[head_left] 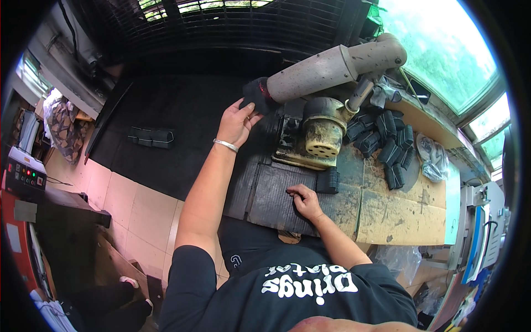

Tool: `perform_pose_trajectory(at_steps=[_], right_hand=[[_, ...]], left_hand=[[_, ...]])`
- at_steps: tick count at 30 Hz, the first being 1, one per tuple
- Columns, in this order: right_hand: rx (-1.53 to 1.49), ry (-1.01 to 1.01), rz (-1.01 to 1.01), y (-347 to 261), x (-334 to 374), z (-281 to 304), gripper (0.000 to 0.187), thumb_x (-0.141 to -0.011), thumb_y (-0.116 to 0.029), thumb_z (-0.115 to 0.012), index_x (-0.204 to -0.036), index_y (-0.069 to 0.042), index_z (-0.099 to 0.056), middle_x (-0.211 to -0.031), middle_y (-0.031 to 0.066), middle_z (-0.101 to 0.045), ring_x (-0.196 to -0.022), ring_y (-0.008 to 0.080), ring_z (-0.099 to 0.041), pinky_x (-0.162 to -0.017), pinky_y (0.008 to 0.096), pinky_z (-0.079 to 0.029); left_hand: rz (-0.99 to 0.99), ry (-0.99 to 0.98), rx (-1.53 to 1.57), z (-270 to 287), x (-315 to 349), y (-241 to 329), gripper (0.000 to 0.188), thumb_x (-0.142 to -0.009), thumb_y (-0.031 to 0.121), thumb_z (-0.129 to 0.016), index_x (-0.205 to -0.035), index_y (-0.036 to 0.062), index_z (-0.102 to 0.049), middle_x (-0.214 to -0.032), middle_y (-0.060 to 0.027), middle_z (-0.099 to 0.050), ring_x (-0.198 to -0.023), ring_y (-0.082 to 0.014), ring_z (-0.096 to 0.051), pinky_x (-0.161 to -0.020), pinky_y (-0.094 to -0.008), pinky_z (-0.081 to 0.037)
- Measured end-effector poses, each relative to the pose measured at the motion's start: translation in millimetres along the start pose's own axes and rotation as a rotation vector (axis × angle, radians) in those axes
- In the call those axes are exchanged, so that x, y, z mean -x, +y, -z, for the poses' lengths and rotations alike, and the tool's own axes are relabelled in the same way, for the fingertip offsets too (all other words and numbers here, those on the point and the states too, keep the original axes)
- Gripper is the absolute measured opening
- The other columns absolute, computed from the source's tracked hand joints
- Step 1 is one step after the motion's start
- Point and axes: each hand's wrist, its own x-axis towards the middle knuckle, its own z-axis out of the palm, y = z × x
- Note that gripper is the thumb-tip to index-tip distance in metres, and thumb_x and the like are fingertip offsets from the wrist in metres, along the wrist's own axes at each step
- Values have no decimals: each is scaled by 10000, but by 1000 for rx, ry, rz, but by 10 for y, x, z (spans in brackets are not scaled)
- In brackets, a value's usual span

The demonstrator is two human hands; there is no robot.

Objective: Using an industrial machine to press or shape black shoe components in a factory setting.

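Note:
My left hand (239, 123) is raised, its fingers closed on a dark black piece (255, 95) at the mouth of a thick grey tube (310, 74). Red specks show where the piece meets the tube. My right hand (305, 202) rests low over a dark ribbed board (271, 199), fingers curled together; whatever they hold, if anything, I cannot make out. Just beyond it stands a soot-stained machine (323, 135) with a round, perforated pale head. Close to its base, right of my right hand, lies a small black block (328, 181).
Several tied black bundles (387, 138) are heaped on worn cardboard (404, 213) at the right. Another tied bundle (151, 137) lies on the black surface at the left. A plastic bag (432, 157) sits near the window ledge. A control box (25, 174) with lit buttons stands far left.

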Motion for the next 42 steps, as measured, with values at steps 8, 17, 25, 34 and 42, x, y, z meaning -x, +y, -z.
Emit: perform_pose_trajectory(at_steps=[8,17,25,34,42], right_hand=[[-19,8,-8,6,8,-15,278,-793,73,-518,-1015,12,-674,-893,149,-660,-812,264,-674,-761,314,-533],[-10,2,-3,11,4,-17,278,-787,78,-511,-1001,13,-677,-879,150,-661,-799,263,-672,-750,314,-534],[2,5,8,-7,-2,-14,282,-783,80,-507,-999,9,-675,-881,151,-661,-796,263,-672,-751,318,-536],[10,0,-2,-9,0,-10,282,-781,77,-507,-997,12,-676,-889,152,-663,-804,265,-674,-758,318,-536],[14,-6,-3,-8,3,-14,289,-779,83,-501,-999,15,-675,-879,152,-656,-796,262,-672,-753,313,-536]], left_hand=[[-67,4,-1,-88,-148,125,227,-956,28,-537,-1168,-34,-589,-1095,-117,-680,-1020,-216,-659,-987,-408,-506],[-63,19,-21,-97,-161,96,233,-945,23,-559,-1173,-18,-585,-1078,-96,-677,-995,-198,-655,-981,-408,-501],[-20,26,-28,-145,-71,11,216,-938,25,-575,-1153,1,-589,-1045,-76,-677,-948,-178,-654,-938,-384,-515],[8,13,-43,-161,44,-89,290,-940,27,-580,-1220,-42,-559,-1066,-95,-682,-982,-179,-662,-901,-360,-538],[-165,140,-457,-106,2,-184,372,-925,33,-611,-1280,-61,-555,-1083,-110,-680,-876,-120,-645,-815,-301,-537]])
